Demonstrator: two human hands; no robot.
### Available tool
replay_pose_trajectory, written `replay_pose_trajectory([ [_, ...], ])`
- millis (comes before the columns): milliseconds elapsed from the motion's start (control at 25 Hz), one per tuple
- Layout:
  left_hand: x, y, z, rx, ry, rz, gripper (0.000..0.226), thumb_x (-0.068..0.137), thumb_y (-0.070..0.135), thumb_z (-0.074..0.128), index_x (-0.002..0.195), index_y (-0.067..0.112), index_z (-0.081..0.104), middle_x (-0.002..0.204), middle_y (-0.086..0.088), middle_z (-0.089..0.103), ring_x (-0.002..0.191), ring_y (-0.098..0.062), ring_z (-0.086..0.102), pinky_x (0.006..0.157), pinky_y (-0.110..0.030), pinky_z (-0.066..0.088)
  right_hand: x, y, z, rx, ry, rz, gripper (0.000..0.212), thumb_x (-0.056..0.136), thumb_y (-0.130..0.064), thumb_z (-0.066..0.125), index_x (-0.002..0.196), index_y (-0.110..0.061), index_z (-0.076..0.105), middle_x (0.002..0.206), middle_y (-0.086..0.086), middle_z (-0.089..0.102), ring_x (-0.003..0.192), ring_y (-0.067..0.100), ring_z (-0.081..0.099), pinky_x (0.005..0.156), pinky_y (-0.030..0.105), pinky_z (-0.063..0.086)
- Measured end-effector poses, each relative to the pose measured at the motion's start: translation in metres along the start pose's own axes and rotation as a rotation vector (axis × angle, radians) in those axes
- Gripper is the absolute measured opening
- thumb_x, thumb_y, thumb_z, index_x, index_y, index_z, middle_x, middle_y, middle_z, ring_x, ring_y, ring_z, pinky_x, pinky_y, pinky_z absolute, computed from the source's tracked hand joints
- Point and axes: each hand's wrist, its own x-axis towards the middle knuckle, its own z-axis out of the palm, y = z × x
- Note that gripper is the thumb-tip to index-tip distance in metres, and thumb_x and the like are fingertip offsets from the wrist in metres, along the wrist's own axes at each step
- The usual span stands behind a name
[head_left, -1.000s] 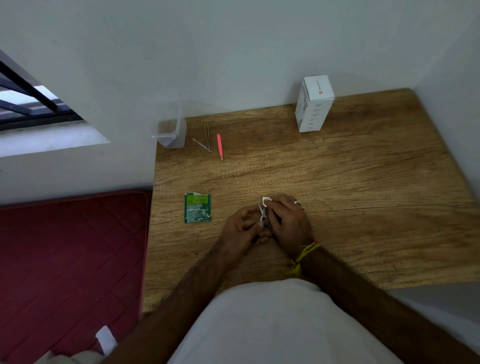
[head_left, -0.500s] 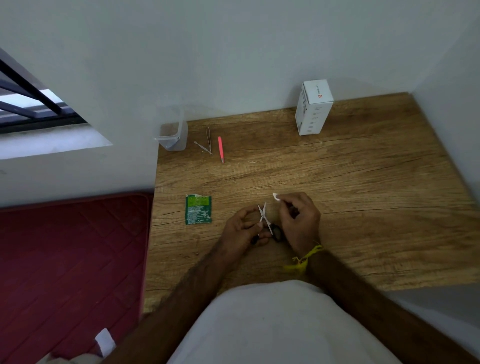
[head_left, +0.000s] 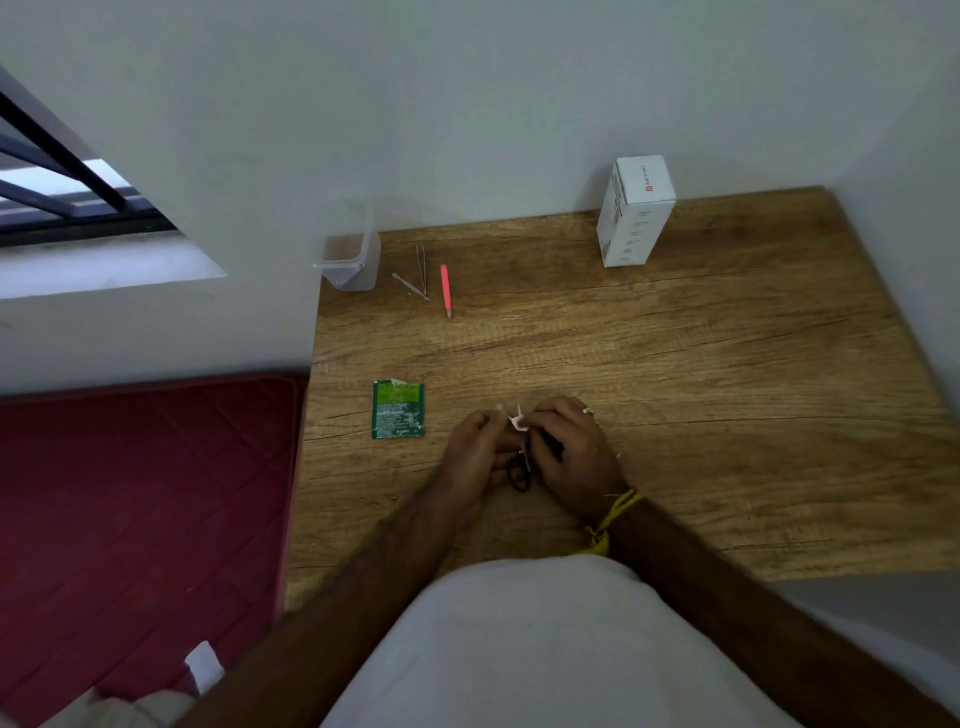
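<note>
The torn green foil sachet (head_left: 398, 409) lies flat on the brown wooden counter (head_left: 675, 364) to the left of your work, probably parked there within easy reach. Your left hand (head_left: 475, 447) curls round the small black-handled metal scissors (head_left: 519, 475), blades pointing away from you so the cut is in plain sight. Just beyond them is the small white scrap (head_left: 518, 422), pinched by your right hand (head_left: 571, 447), which seems to feed it to the blades. Your hands meet low over the counter, likely for steadiness. I cannot tell whether the blades bite the scrap. The white cardboard box (head_left: 635, 210) stands upright by the back wall, out of the way.
</note>
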Motion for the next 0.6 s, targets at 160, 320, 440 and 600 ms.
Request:
replay_pose_trajectory([
  [160, 0.005, 0.012, 0.005, 0.021, 0.049, -0.005, 0.023, 0.099, 0.028, 0.06, 0.112, 0.009, 0.061, 0.093, -0.011, 0.077, 0.079, -0.024, 0.076, 0.064, -0.032, 0.059, -0.001, 0.0, -0.006, 0.087, 0.209, 0.117, 0.019, 0.087, 0.004, 0.064, 0.102, -0.002, 0.073, 0.097, 0.004, 0.064, 0.092, 0.017, 0.06, 0.077, 0.036, 0.052],
  [320, 0.006, 0.015, 0.008, 0.044, 0.08, 0.044, 0.015, 0.099, 0.015, 0.06, 0.113, 0.009, 0.058, 0.092, -0.007, 0.076, 0.072, -0.015, 0.074, 0.057, -0.024, 0.056, -0.017, 0.003, -0.01, -0.038, 0.19, 0.005, 0.019, 0.089, -0.002, 0.066, 0.106, -0.003, 0.073, 0.1, 0.007, 0.068, 0.093, 0.021, 0.062, 0.08, 0.038, 0.051],
  [440, 0.006, 0.007, 0.007, 0.043, 0.033, 0.103, 0.017, 0.1, 0.009, 0.057, 0.116, 0.004, 0.06, 0.09, -0.003, 0.077, 0.076, -0.011, 0.074, 0.061, -0.022, 0.057, -0.017, 0.002, -0.004, -0.137, 0.136, -0.088, 0.018, 0.089, -0.006, 0.067, 0.106, -0.005, 0.074, 0.1, 0.007, 0.069, 0.091, 0.022, 0.063, 0.079, 0.041, 0.051],
  [600, 0.009, 0.004, 0.005, 0.088, 0.008, 0.123, 0.021, 0.101, 0.01, 0.054, 0.115, 0.001, 0.066, 0.098, -0.007, 0.076, 0.083, -0.012, 0.073, 0.067, -0.023, 0.058, -0.011, 0.003, 0.001, -0.226, 0.073, -0.123, 0.016, 0.089, -0.008, 0.066, 0.104, -0.007, 0.073, 0.1, 0.006, 0.068, 0.088, 0.025, 0.062, 0.077, 0.043, 0.048],
])
